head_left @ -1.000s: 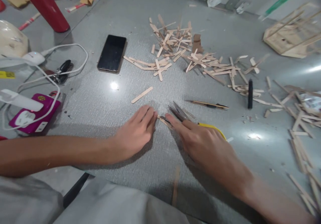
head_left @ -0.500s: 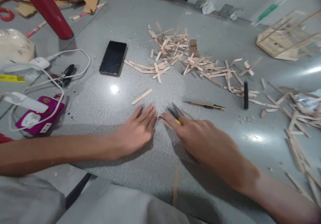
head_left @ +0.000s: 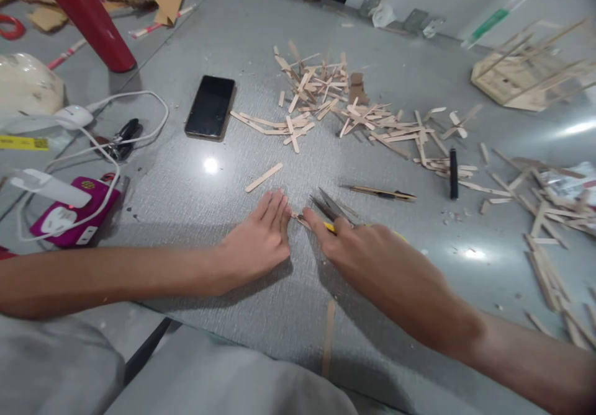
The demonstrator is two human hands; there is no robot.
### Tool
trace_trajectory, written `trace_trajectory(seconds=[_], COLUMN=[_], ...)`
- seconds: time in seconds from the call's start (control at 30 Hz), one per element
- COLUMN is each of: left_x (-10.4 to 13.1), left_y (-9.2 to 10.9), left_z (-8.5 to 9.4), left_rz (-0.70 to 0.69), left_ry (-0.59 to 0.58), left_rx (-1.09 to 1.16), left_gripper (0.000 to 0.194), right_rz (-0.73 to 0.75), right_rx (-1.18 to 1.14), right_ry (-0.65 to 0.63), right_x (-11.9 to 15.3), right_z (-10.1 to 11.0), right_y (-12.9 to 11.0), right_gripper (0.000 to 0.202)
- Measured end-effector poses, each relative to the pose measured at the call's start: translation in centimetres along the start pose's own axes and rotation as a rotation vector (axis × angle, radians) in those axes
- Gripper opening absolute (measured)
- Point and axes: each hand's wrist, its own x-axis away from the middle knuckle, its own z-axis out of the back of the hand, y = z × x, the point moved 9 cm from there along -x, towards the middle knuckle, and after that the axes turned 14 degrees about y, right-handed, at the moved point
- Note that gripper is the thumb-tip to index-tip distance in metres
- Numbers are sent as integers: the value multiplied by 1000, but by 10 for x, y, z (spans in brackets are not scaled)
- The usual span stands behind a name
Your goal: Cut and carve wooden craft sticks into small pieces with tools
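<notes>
My left hand (head_left: 256, 235) rests palm down on the grey table, fingers pressed together. Its thumb side closes at the end of a short wooden craft stick (head_left: 303, 221), mostly covered by the two hands. My right hand (head_left: 372, 254) is closed around a slim yellow-handled tool (head_left: 329, 227), its index finger reaching along toward the stick; a dark tip shows there, but the tool's kind is hidden. Open scissor-like blades (head_left: 328, 203) lie just beyond the right fingers. One loose craft stick (head_left: 264, 177) lies above my left fingertips, another stick (head_left: 328, 337) near the front edge.
A phone (head_left: 210, 106) lies left of a scattered heap of craft sticks (head_left: 316, 83). A gold cutter knife (head_left: 382, 193) and a black rod (head_left: 453, 174) are to the right. A purple power adapter (head_left: 74, 213) with cables, a red post (head_left: 88, 18) and a wooden frame (head_left: 507, 86) stand around.
My left fingers have drawn closer together, and the hand has shifted slightly right. My right hand stays by the stick with only a small shift. The view has turned a little.
</notes>
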Motion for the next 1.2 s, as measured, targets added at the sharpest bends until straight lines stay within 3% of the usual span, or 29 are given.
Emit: trace_trajectory(seconds=[0.27, 0.4, 0.63, 1.2], left_x=[3, 3, 4, 5], left_y=[-1, 0, 0, 0], left_z=[0, 1, 0, 0], left_rz=[-3, -20, -10, -1], left_ry=[38, 44, 46, 57], left_rx=[2, -17, -22, 14], left_gripper=[43, 43, 42, 42], right_rz=[13, -100, -116, -135], right_rx=[-62, -118, -191, -204], right_ry=[-4, 15, 6, -61], right_x=[7, 12, 13, 16], right_z=[-10, -19, -27, -33], right_y=[10, 23, 10, 12], right_gripper=[70, 71, 70, 74])
